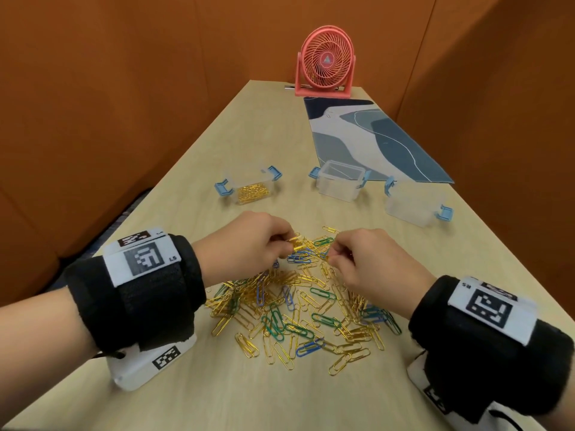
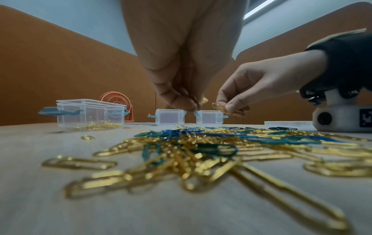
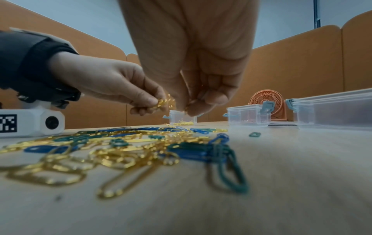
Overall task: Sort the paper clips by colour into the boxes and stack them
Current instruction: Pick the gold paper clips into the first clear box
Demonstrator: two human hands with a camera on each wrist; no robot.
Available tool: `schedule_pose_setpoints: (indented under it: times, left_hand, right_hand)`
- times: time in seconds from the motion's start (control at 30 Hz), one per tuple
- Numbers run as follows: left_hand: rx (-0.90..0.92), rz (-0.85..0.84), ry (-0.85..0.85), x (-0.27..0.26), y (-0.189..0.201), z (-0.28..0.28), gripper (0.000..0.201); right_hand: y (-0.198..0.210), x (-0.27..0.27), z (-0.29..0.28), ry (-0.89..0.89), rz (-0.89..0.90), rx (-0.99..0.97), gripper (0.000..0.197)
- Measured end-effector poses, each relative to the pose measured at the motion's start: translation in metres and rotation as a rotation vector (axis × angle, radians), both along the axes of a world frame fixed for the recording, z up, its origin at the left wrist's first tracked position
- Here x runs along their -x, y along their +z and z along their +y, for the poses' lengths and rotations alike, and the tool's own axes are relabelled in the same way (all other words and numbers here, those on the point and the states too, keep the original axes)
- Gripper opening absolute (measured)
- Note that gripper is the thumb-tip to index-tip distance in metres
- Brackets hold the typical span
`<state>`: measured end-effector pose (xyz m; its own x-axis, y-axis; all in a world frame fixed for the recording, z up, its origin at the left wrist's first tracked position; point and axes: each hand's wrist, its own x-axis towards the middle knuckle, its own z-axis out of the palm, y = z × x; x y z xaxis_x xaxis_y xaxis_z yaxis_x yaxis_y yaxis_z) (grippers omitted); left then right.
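Both hands pinch gold paper clips just above the far edge of the pile: the left hand (image 1: 249, 244) holds a small bunch of gold clips (image 1: 297, 244) between thumb and curled fingers, and the right hand (image 1: 370, 259) pinches a gold clip (image 2: 221, 108) at its fingertips, with the two hands near each other but apart. Below them the pile of paper clips (image 1: 298, 306) lies loose and tangled on the table (image 1: 217, 150), mostly gold wire with green and blue ones mixed through it. From the head view the spread of the pile and its colours are plain, while the clip in the right hand is nearly hidden; the left wrist view shows that clip clearly from the side, and the right wrist view shows the gold bunch glinting at the left fingertips. Beyond the pile stand three clear boxes with blue latches. The left box (image 1: 249, 188) holds a layer of gold clips on its bottom. The middle box (image 1: 340, 183) and the right box (image 1: 413, 206) show no clips that I can make out. Farther back lie a blue and white mat (image 1: 373, 138) and a pink fan (image 1: 326, 62) at the table's far end.
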<state>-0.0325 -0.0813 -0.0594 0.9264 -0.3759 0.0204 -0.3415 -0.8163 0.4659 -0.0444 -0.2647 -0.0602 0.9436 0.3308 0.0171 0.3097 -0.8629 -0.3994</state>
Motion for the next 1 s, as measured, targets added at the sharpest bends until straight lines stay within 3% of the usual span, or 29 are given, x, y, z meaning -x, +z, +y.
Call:
schedule_pose_setpoints:
  times: [0.13, 0.3, 0.37, 0.47, 0.57, 0.63, 0.7, 0.8, 0.9, 1.0]
  left_hand:
    - [0.229, 0.255, 0.07, 0.0, 0.005, -0.003, 0.026]
    - [0.767, 0.878, 0.216, -0.006, 0.016, -0.004, 0.031]
    - [0.83, 1.037, 0.189, -0.006, 0.02, -0.009, 0.031]
    - [0.847, 1.119, 0.142, -0.004, 0.019, -0.021, 0.031]
    - [0.783, 1.024, 0.237, -0.005, 0.015, -0.023, 0.035]
    - [0.664, 0.84, 0.318, -0.007, 0.01, -0.016, 0.035]
    - [0.373, 0.555, 0.295, -0.007, 0.006, -0.006, 0.034]
    - [0.012, 0.216, 0.095, -0.004, 0.004, 0.003, 0.024]
    - [-0.073, 0.143, -0.039, 0.0, 0.005, 0.0, 0.025]
    - [-0.118, 0.147, -0.085, 0.0, 0.001, -0.005, 0.038]
  right_hand:
    - [0.001, 0.0, 0.001, 0.041, -0.109, -0.123, 0.011]
    - [0.003, 0.001, 0.003, 0.166, -0.296, -0.33, 0.006]
    - [0.004, 0.002, 0.003, 0.216, -0.33, -0.375, 0.008]
    - [0.004, 0.003, 0.005, 0.243, -0.313, -0.399, 0.013]
    - [0.002, 0.0, 0.003, 0.167, -0.322, -0.379, 0.012]
    - [0.0, -0.003, 0.0, 0.084, -0.23, -0.28, 0.015]
    - [-0.003, -0.004, -0.002, 0.065, -0.086, -0.129, 0.017]
    - [-0.004, -0.002, 0.0, 0.09, 0.067, 0.023, 0.032]
    - [-0.004, -0.002, 0.002, 0.115, 0.119, 0.143, 0.053]
    - [-0.004, 0.0, 0.004, 0.164, 0.124, 0.137, 0.054]
